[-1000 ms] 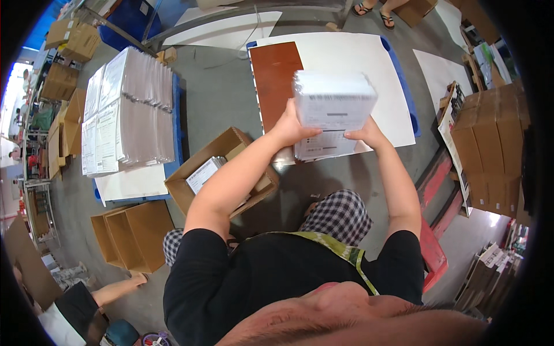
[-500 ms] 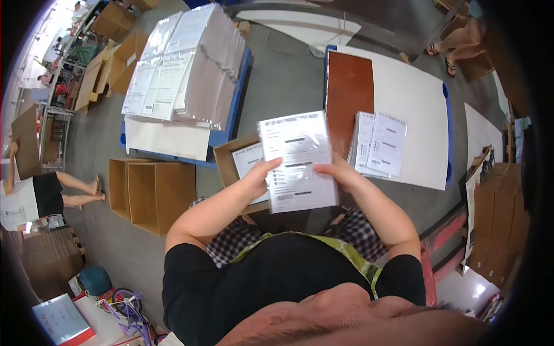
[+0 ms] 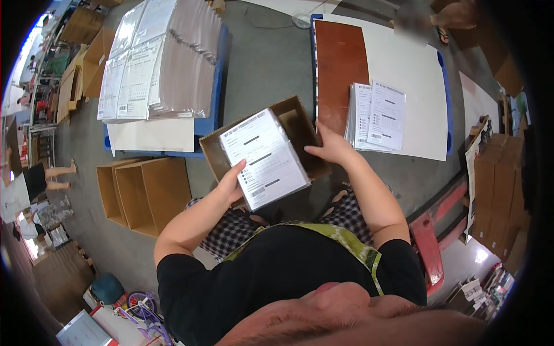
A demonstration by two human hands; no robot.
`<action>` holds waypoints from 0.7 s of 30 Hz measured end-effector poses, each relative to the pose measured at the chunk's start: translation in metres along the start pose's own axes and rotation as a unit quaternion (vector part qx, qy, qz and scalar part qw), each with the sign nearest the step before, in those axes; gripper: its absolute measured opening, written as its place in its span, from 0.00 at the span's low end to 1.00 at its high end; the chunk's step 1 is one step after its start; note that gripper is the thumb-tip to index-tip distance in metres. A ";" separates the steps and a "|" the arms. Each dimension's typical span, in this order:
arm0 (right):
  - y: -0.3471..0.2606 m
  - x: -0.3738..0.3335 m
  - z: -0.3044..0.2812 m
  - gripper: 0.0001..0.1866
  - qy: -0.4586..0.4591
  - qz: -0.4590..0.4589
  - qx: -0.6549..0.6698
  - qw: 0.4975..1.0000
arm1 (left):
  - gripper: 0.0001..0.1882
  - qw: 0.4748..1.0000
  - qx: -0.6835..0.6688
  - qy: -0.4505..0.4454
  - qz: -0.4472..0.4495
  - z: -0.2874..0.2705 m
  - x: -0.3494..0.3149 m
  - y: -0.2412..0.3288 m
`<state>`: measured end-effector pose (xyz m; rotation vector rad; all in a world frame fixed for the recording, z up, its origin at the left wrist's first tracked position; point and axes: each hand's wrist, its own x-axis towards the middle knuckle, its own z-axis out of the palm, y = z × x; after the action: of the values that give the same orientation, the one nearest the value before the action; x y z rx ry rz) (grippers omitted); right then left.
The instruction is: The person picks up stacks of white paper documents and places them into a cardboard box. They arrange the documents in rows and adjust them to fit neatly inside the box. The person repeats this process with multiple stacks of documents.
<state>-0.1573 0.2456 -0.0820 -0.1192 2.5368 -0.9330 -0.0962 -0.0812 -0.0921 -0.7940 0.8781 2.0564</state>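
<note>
My left hand (image 3: 232, 183) holds the near left edge of a plastic-wrapped pack of printed sheets (image 3: 265, 158), thumb on top. The pack lies tilted over the left part of an open cardboard box (image 3: 300, 118) and hides much of its inside and near rim. At the box's right wall is my right hand (image 3: 334, 144), its thumb over the inner side and its fingers along the outer side, apart from the pack. Right of that hand, similar wrapped packs (image 3: 386, 118) lie on a white and red-brown board (image 3: 412, 69).
A tall stack of wrapped packs (image 3: 184, 63) stands on a blue pallet (image 3: 213, 118) at far left. Two open cardboard boxes (image 3: 153, 193) sit on the floor below it. A red metal frame (image 3: 430, 248) is near right. Another person (image 3: 34, 181) is at the left.
My right hand has let go of the pack and moved to the box's right wall. The pack, in my left hand, has turned and come down over the box.
</note>
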 end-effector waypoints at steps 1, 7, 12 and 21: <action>0.004 0.004 0.006 0.34 -0.086 0.046 -0.055 0.994 | 0.33 1.000 0.008 -0.012 0.006 0.002 0.010 -0.002; 0.000 0.015 0.006 0.29 -0.071 0.063 -0.092 0.991 | 0.35 0.998 -0.014 -0.042 -0.033 0.003 0.059 -0.006; 0.009 0.015 0.013 0.29 -0.039 0.034 -0.078 0.996 | 0.34 0.997 0.029 -0.066 0.016 -0.013 0.084 -0.006; 0.004 0.021 0.017 0.28 -0.054 0.026 -0.127 0.990 | 0.33 0.997 0.070 0.006 0.041 -0.016 0.133 -0.031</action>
<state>-0.1691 0.2333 -0.1036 -0.1742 2.5341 -0.5652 -0.1368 -0.0270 -0.2121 -0.7057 1.0652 2.0359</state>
